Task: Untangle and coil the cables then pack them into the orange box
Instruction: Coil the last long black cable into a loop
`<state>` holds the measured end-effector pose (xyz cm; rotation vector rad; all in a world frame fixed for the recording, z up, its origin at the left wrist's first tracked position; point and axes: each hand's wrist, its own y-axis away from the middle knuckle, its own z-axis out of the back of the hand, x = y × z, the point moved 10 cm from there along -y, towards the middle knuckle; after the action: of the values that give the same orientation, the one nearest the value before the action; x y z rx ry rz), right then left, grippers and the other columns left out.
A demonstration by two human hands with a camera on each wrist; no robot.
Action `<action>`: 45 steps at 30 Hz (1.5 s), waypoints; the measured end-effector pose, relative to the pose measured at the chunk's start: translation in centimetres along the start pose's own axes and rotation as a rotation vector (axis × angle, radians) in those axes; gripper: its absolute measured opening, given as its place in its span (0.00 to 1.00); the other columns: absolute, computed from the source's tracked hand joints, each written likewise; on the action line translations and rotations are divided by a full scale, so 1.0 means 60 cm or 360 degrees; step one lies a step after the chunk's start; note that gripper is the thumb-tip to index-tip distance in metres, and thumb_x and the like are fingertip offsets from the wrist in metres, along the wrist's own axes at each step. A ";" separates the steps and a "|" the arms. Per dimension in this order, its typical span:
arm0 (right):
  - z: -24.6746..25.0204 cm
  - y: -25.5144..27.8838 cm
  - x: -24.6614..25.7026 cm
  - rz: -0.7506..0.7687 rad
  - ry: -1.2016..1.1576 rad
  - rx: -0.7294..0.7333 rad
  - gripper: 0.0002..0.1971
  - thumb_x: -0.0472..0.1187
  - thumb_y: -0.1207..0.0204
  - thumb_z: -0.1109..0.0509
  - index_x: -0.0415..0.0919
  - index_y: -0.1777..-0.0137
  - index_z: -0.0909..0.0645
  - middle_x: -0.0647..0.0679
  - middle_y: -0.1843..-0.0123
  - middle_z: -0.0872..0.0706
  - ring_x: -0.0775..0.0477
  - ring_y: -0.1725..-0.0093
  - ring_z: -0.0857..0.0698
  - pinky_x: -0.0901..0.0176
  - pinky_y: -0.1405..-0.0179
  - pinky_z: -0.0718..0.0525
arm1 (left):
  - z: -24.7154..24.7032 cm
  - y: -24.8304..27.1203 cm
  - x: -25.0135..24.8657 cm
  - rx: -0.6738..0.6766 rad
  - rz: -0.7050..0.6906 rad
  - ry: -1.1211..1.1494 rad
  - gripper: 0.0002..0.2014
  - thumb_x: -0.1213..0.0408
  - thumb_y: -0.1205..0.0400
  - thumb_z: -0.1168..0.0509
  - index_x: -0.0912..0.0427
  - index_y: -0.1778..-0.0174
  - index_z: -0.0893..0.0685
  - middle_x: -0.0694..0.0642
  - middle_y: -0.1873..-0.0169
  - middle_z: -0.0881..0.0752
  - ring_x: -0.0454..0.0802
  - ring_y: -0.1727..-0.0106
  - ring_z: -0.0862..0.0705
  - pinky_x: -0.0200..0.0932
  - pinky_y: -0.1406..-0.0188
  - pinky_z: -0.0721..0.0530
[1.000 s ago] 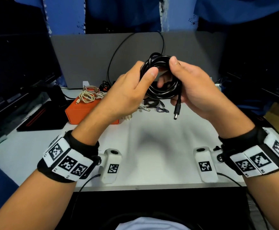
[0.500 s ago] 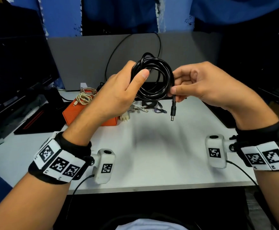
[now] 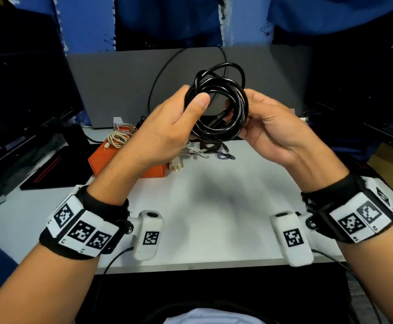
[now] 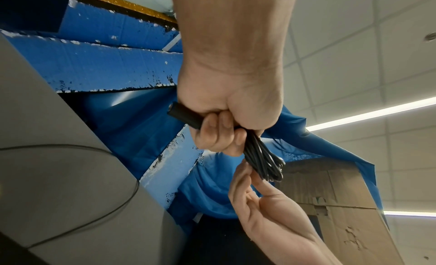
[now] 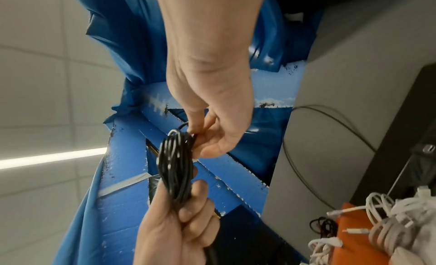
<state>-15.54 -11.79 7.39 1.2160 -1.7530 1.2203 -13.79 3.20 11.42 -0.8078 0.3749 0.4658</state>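
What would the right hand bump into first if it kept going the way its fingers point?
The right hand points leftward into the black cable coil it already pinches; just beyond, probably the left hand gripping the coil's other side.

Ceiling strip lights (image 4: 368,114) are lighting the scene evenly; soft shadow is falling on the white bench (image 3: 214,197). Wide-angle distortion is bending edges. Black cable (image 5: 175,162) is glinting, slightly blurred.
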 end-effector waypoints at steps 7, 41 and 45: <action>0.020 -0.002 -0.009 0.0000 -0.0280 -0.0268 0.05 0.37 0.12 0.33 0.40 0.44 0.15 0.48 0.58 0.09 0.52 0.61 0.10 0.59 0.55 0.09 | -0.034 0.004 -0.008 0.0279 0.0018 0.0135 0.11 0.51 0.06 0.49 0.44 0.39 0.20 0.32 0.51 0.14 0.30 0.48 0.16 0.31 0.47 0.22; -0.004 0.014 -0.038 -0.0159 0.1215 0.0474 0.31 0.31 0.08 0.42 0.43 0.09 0.48 0.46 0.56 0.09 0.51 0.74 0.21 0.60 0.71 0.20 | 0.020 -0.014 0.089 -0.0156 0.0449 -0.0489 0.17 0.42 0.09 0.48 0.53 0.50 0.29 0.48 0.65 0.22 0.59 0.55 0.21 0.51 0.60 0.33; 0.000 -0.003 -0.026 0.0087 0.1453 0.0296 0.20 0.39 0.08 0.46 0.47 0.18 0.27 0.56 0.67 0.25 0.50 0.71 0.34 0.53 0.70 0.33 | 0.018 -0.011 0.110 -0.0190 0.0604 0.0052 0.19 0.40 0.10 0.47 0.50 0.57 0.28 0.49 0.64 0.23 0.44 0.65 0.17 0.37 0.70 0.23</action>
<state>-14.82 -11.30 6.07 0.5292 -1.0053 1.6440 -7.78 5.27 9.28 -0.8632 0.5384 0.8355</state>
